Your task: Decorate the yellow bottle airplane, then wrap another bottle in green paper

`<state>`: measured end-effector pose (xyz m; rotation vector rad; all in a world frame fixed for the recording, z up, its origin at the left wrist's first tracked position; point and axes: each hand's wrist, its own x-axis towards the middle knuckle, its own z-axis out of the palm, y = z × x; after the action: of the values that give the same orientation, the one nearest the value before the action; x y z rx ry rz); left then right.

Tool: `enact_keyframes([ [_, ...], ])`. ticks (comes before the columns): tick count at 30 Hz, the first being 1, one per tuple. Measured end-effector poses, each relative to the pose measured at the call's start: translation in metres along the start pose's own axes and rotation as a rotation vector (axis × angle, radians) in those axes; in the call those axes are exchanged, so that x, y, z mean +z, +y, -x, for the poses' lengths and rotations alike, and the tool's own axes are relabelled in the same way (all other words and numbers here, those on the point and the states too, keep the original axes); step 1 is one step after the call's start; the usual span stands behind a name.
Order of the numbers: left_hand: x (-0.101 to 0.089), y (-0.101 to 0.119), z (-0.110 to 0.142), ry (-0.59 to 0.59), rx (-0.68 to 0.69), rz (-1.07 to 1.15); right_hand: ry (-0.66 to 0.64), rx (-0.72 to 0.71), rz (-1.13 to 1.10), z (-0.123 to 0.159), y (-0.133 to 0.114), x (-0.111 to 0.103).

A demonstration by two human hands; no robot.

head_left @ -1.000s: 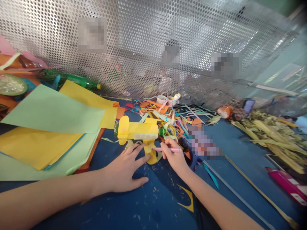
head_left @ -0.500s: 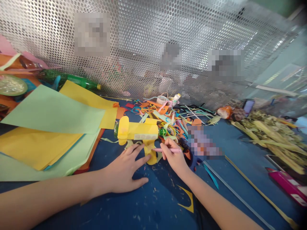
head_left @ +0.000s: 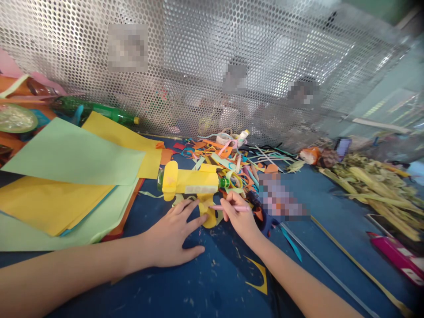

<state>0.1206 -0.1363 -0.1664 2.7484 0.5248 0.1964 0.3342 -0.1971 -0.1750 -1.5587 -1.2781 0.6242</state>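
A green bottle [head_left: 224, 182] lies on its side at the middle of the blue table, wrapped in yellow paper [head_left: 195, 178] with its neck toward the right. From its near side a yellow paper flap [head_left: 208, 216] sticks out toward me. My left hand [head_left: 177, 232] lies flat with fingers spread, its fingertips on the flap's left side. My right hand [head_left: 239, 216] is closed around a pink pen [head_left: 240, 208], whose tip meets the flap or hovers just over it; I cannot tell which.
Coloured paper sheets [head_left: 76, 154] are stacked on the left. Paper scraps [head_left: 228, 152] heap behind the bottle, before a perforated metal screen [head_left: 198, 53]. Dry corn husks [head_left: 374, 185] and a magenta box [head_left: 397, 256] lie at right. A yellow offcut [head_left: 263, 278] sits near me.
My right hand and the pink pen have shifted very slightly to the left. My left hand and the wrapped bottle stay where they were.
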Motion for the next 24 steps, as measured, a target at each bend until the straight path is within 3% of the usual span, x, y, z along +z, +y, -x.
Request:
enact_keyframes([
  [24, 0.0006, -0.0006, -0.0005, 0.011, -0.001, 0.007, 0.056, 0.013, 0.009, 0.0002, -0.0005, -0.0017],
])
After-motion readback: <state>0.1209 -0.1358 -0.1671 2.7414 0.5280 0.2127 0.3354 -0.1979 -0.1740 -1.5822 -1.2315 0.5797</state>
